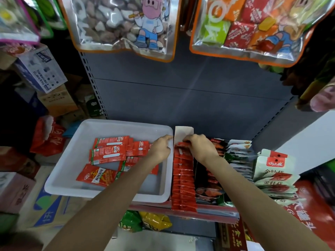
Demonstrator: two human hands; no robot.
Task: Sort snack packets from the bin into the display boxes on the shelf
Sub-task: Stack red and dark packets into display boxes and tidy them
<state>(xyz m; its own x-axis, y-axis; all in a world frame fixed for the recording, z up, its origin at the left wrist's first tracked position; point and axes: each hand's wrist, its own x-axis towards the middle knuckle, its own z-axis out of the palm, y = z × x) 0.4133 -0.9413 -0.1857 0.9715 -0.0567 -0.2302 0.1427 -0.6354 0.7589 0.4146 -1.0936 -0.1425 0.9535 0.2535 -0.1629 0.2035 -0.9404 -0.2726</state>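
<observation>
We are standing at a grey metal shelf (181,98) in a cluttered shop, clear bags hanging above. A white bin (108,127) is holding red snack packets (108,151); their print is too small to read. Our left hand (161,147), fingers extended, is touching the bin's rim; our right hand (201,145) is pinching a red packet (183,144) into the red display box (183,178)

shelf (208,209) | left: white bin (59,185) | right: red-packet display box (183,178), further display boxes (235,156) beside it
</observation>
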